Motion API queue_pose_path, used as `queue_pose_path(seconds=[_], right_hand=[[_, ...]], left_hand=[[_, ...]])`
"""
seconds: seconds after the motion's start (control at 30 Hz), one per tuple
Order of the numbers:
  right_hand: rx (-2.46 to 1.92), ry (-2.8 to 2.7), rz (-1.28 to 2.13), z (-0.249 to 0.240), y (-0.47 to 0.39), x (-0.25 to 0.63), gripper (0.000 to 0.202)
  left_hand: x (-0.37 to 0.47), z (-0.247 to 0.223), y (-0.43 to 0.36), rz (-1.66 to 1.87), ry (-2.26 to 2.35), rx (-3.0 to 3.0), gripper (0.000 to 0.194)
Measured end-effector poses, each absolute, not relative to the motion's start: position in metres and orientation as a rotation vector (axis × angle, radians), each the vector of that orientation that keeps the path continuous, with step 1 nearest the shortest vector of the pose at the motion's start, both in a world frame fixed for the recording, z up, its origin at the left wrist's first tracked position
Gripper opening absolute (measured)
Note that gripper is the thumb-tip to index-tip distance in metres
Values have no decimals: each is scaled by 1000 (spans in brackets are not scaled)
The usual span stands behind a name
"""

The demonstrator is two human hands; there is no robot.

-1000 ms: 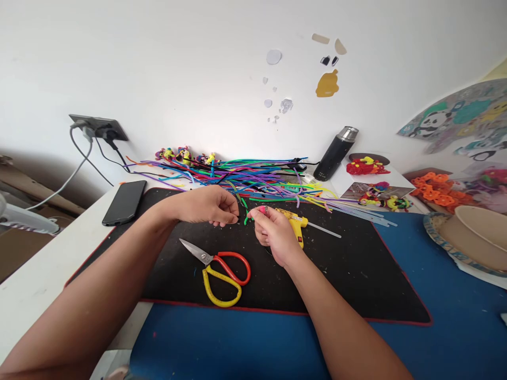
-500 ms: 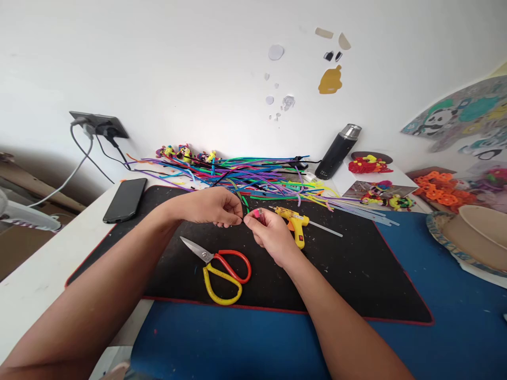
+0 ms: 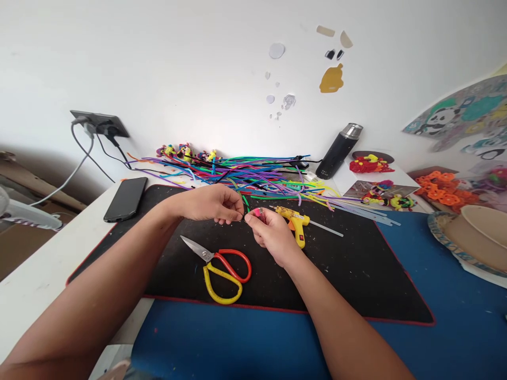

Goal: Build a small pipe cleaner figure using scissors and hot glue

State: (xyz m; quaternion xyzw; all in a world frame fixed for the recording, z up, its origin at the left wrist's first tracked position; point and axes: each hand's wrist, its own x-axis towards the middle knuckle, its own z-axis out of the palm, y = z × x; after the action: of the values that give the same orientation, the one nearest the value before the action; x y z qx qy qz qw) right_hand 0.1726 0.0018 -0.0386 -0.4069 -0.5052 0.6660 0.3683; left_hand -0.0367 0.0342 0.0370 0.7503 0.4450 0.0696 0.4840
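Observation:
My left hand is closed in a pinch above the black mat, its fingertips almost meeting those of my right hand. What it pinches is too small and hidden to make out. My right hand is also closed, thumb against fingers, with a small pink piece showing at the fingers. A green pipe cleaner shows just behind the gap between the hands; whether it is held I cannot tell. Scissors with one red and one yellow handle lie below the hands. Beyond my right hand lies a yellow glue gun.
Many coloured pipe cleaners are heaped along the wall, with small figures behind. A phone lies left, a black flask leans at the back right. A basket stands at the right edge. The mat has red edging.
Both hands stay pinched together in nearly the same place. The whole view has shifted very slightly; the scissors and glue gun have not moved.

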Motion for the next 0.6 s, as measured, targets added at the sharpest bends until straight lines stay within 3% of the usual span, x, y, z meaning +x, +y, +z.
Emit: queue_pose_path(seconds=[0.37,0.6], right_hand=[[-1011,-1302,1799,-39,1,173,34],[-918,-1106,1885,-33,1,174,36]], left_hand=[[-43,30,39,202,1042,1801,18],[-47,29,43,335,1056,1670,34]])
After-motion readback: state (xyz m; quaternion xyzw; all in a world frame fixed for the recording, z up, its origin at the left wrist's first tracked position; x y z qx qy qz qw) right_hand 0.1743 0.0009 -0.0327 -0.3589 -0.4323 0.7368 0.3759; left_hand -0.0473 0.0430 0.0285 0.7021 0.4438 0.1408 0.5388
